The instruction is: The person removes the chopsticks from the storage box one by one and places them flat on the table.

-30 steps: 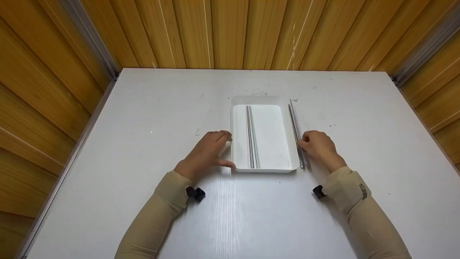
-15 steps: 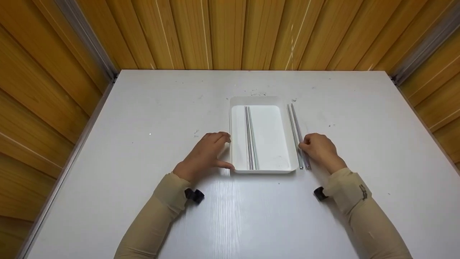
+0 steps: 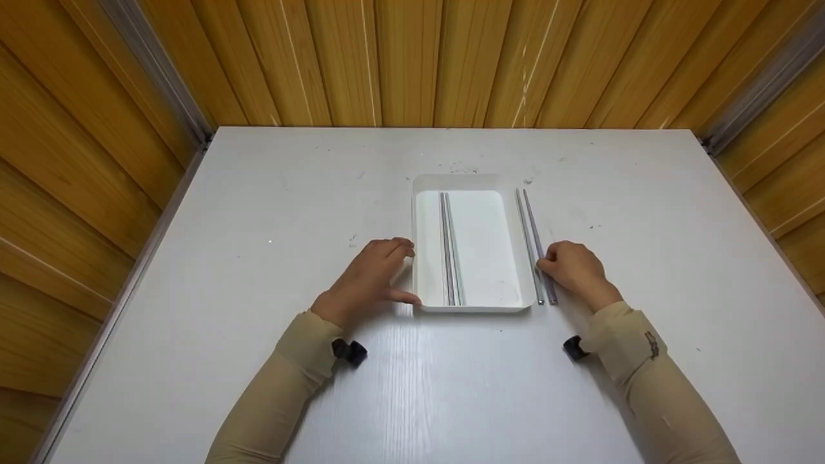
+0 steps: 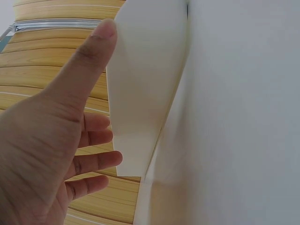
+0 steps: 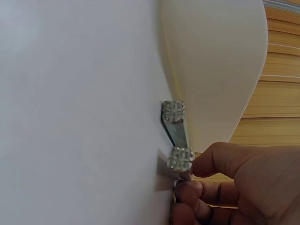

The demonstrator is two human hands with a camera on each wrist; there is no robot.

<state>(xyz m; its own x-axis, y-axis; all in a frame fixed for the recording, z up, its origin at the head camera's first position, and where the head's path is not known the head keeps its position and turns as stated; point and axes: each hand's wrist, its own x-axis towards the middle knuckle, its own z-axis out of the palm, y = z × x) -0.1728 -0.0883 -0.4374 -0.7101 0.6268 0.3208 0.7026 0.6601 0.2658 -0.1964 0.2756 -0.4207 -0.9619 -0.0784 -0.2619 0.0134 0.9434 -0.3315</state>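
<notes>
A shallow white tray (image 3: 474, 309) stands on the table with two thin chopsticks (image 3: 454, 254) inside, toward its left side. My left hand (image 3: 370, 274) is at the tray's left wall, thumb by the near corner and fingers loosely bent along the side. Just outside the right wall, a greenish-grey chopstick (image 3: 529, 248) lies lengthwise. To its right my right hand (image 3: 573, 267) pinches a purplish chopstick (image 3: 532, 222) between thumb and fingers. In the right wrist view, the held chopstick's patterned square end (image 5: 179, 159) sits close to the other's end (image 5: 173, 111).
The white table (image 3: 290, 193) carries small dark marks near the tray. Yellow wood-look panels (image 3: 412, 64) rise behind its back edge and at both sides, with metal posts at the corners.
The two chopsticks right of the tray were close together, one partly over the other. Now they lie slightly apart, the held one moved toward me. The left hand stays at the tray.
</notes>
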